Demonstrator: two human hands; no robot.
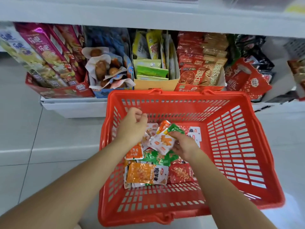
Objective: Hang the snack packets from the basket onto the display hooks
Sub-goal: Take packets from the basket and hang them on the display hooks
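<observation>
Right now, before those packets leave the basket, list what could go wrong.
1. The right hand grips a loose bunch of packets at once; one could slip back into the basket.
2. The pile mixes orange, green and red packets, so flavours may get hung together.
3. No hooks are in view, so the reach is unknown.

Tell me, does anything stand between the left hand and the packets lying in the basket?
Nothing visible does. The left hand is above the loose packets inside the basket; the right hand holds a bunch beside it.
</observation>
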